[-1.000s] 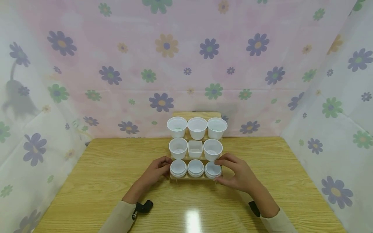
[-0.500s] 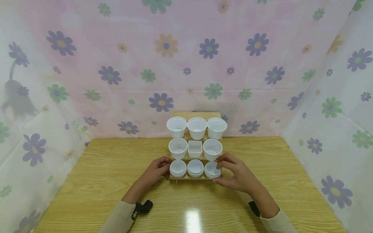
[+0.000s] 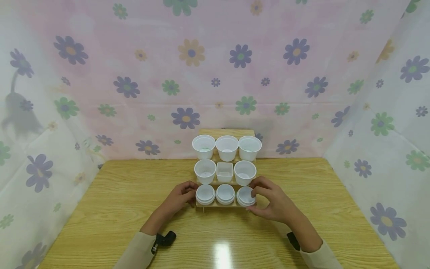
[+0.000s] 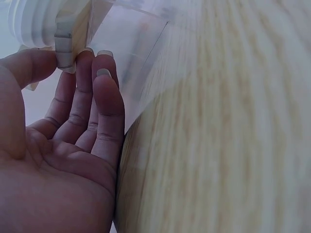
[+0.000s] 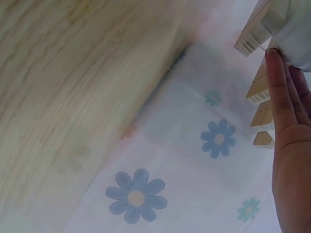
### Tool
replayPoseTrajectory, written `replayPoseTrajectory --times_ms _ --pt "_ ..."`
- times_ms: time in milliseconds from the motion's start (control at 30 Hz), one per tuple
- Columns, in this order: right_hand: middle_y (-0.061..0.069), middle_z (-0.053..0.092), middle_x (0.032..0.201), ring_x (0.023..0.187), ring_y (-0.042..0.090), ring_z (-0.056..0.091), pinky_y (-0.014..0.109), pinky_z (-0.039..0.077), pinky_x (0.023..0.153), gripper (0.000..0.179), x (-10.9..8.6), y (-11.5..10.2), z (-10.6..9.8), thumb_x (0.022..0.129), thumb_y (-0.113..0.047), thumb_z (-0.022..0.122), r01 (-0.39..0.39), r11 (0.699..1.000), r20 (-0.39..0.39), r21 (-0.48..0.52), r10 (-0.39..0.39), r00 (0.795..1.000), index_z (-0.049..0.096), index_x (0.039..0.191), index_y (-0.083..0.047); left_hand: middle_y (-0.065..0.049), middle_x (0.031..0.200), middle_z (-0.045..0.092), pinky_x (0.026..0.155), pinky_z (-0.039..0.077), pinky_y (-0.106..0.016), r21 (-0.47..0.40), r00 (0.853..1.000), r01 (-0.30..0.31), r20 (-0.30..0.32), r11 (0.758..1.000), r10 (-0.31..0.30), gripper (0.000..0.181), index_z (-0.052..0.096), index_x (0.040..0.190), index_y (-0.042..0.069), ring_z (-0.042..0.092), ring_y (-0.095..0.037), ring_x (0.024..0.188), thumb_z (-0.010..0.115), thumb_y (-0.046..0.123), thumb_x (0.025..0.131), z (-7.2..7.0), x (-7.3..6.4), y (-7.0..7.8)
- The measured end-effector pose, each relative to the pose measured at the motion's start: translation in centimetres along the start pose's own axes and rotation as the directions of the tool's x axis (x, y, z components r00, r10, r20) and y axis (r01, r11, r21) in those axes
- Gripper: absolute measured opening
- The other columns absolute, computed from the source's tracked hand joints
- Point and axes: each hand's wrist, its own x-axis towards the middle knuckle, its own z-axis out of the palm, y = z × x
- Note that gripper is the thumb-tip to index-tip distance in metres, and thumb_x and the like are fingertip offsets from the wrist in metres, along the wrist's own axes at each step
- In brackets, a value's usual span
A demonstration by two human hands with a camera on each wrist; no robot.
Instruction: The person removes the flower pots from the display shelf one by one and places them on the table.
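A stepped wooden stand (image 3: 227, 132) bears three rows of white containers. My left hand (image 3: 181, 196) holds the left end of the lowest step; in the left wrist view thumb and fingers pinch the wooden edge (image 4: 81, 29). At the front right, my right hand (image 3: 273, 200) grips a small round white jar (image 3: 244, 195), one fingertip over its rim and the thumb low at its front. Two similar jars, a left one (image 3: 205, 193) and a middle one (image 3: 225, 193), share that step. From the right wrist, the fingers (image 5: 279, 92) reach up beside the stand's plank ends.
Two round cups, left (image 3: 205, 172) and right (image 3: 245, 172), flank a small square cup (image 3: 224, 171) on the middle step. Several larger cups (image 3: 227, 148) line the top. The stand rests on a wood-grain table (image 3: 134, 194) before a flowered cloth (image 3: 215, 74).
The front right jar has shifted slightly to the right under my right hand, whose fingertips drew a little rightward. My left hand stays where it was.
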Motion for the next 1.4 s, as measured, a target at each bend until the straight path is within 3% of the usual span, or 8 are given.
replayPoseTrajectory --times_ms 433,700,967,1400 --pt "0.007 0.064 0.123 0.113 0.023 0.064 0.015 0.049 0.100 0.038 0.3 -0.8 -0.8 0.079 -0.025 0.097 -0.004 1.000 -0.001 0.002 0.004 1.000 0.064 0.094 -0.014 -0.008 0.101 0.070 0.072 0.062 -0.037 -0.015 1.000 -0.002 0.013 1.000 0.003 0.028 0.060 0.126 -0.009 0.067 -0.024 0.084 0.056 0.014 0.111 -0.1 0.0 -0.1" --pt "0.008 0.064 0.120 0.110 0.025 0.065 0.015 0.049 0.100 0.036 0.6 -1.0 -0.8 0.083 -0.028 0.094 0.068 0.998 -0.031 0.000 -0.068 0.997 0.063 0.095 -0.013 -0.007 0.099 0.070 0.072 0.062 -0.036 -0.019 1.000 -0.011 0.017 1.000 0.011 0.028 0.059 0.126 -0.009 0.067 -0.020 0.081 0.056 0.014 0.111 -0.2 0.1 -0.2" --pt "0.009 0.064 0.118 0.106 0.025 0.065 0.016 0.049 0.099 0.034 1.0 -1.8 -0.9 0.085 -0.028 0.092 0.120 0.993 -0.055 -0.005 -0.120 0.991 0.064 0.097 -0.012 -0.009 0.102 0.070 0.072 0.062 -0.035 -0.012 1.000 0.021 0.004 1.000 -0.021 0.026 0.061 0.127 -0.006 0.067 -0.021 0.083 0.056 0.014 0.111 -0.1 0.1 -0.2" --pt "0.011 0.065 0.118 0.107 0.025 0.065 0.021 0.052 0.098 0.032 1.8 -3.3 -0.5 0.091 -0.036 0.085 0.206 0.979 -0.106 -0.001 -0.205 0.973 0.065 0.097 -0.011 -0.009 0.103 0.071 0.073 0.062 -0.035 -0.024 1.000 0.022 0.005 0.999 -0.022 0.026 0.061 0.127 -0.005 0.067 -0.021 0.084 0.057 0.015 0.111 -0.1 0.0 -0.2"
